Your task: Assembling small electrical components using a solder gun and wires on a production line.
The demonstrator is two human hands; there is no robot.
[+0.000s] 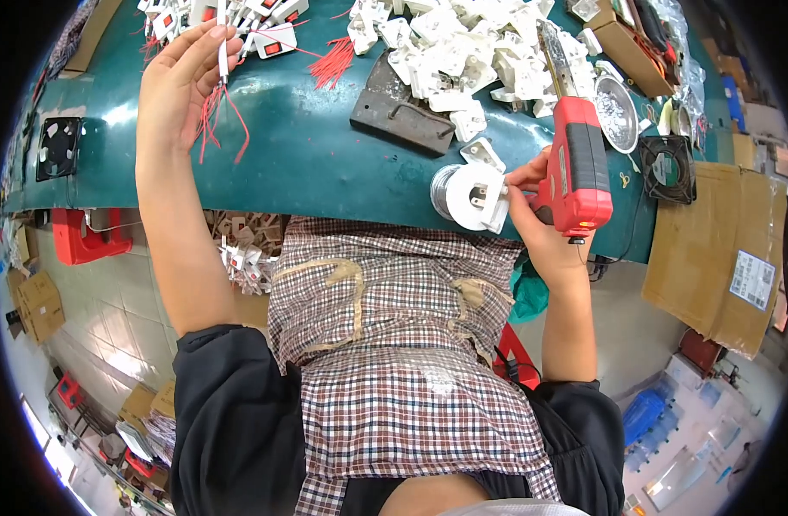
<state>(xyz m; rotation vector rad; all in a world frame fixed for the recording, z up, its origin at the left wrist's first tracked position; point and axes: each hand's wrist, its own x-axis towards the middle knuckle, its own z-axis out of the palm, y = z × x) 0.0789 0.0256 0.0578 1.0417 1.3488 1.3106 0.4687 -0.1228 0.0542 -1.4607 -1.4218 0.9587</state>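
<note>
My left hand (166, 99), raised at the far left of the table, pinches a slim white plastic part (223, 53) with red wires (211, 116) hanging below it. Behind it lie several white housings with red rocker switches (273, 41). My right hand (550, 245) is closed on a red and black soldering gun (580, 163), its metal barrel (557, 58) pointing away from me. The fingertips of that hand also touch a white plastic plug shell (495, 205) beside a spool of solder wire (450, 191) at the near edge. Its grip is partly hidden by the gun.
White plastic plug shells (462, 43) are heaped at the back, beside a dark metal block (398, 112) and a bundle of red wires (332, 62). On the right stand a metal bowl (616, 112), a small fan (669, 169) and a cardboard box (712, 249). Another fan (58, 148) sits far left.
</note>
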